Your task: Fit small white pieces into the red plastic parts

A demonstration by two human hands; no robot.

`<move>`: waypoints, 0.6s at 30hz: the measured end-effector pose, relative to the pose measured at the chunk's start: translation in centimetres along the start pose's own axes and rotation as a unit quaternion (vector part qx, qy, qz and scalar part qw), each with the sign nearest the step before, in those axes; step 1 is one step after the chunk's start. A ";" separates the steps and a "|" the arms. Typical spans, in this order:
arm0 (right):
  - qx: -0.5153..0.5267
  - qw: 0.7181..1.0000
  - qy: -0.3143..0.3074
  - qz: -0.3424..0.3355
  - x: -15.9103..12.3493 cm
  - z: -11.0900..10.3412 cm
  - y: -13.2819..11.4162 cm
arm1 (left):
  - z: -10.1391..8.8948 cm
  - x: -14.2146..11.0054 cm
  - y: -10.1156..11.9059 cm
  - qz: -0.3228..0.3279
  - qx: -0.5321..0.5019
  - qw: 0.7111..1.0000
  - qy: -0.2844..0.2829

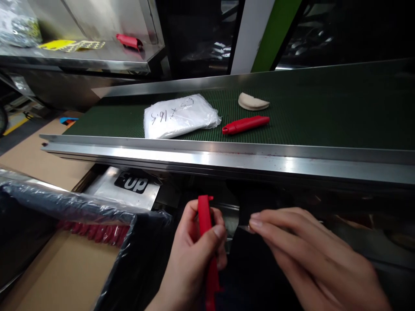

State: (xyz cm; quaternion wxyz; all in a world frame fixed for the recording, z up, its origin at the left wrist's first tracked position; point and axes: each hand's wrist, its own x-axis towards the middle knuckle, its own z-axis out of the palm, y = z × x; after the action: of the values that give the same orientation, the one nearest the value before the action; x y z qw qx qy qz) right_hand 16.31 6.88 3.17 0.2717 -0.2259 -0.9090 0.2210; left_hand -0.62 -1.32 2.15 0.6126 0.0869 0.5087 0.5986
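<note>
My left hand is wrapped round a long red plastic part, which stands roughly upright with my thumb across it. To its right, my right hand pinches a small thin blade between thumb and fingers; its pointed tip faces the red part, a gap apart. Most of the blade is hidden by my fingers. On the green conveyor belt beyond lie another red plastic part, a beige half-round pad and a white plastic-wrapped packet with handwriting.
A metal rail edges the belt in front of my hands. At lower left stands a box lined with dark plastic, holding cardboard and a row of red parts. A steel bench at upper left carries a red part and yellow sheets.
</note>
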 end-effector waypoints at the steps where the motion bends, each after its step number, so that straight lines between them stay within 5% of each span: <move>1: -0.011 1.000 0.015 -0.001 0.3 0.0 0.2 | 0.0 -0.3 -0.2 -0.002 0.014 1.000 -0.006; 18: -0.035 0.997 0.032 -0.055 0.8 0.9 -0.1 | 0.1 -1.8 -1.0 -0.054 0.016 0.997 -0.044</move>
State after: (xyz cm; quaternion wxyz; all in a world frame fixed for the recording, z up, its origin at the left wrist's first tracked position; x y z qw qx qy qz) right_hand 15.15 6.98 2.82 0.3039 -0.1916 -0.9183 0.1664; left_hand 0.47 -2.99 2.41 0.6646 0.0954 0.4943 0.5521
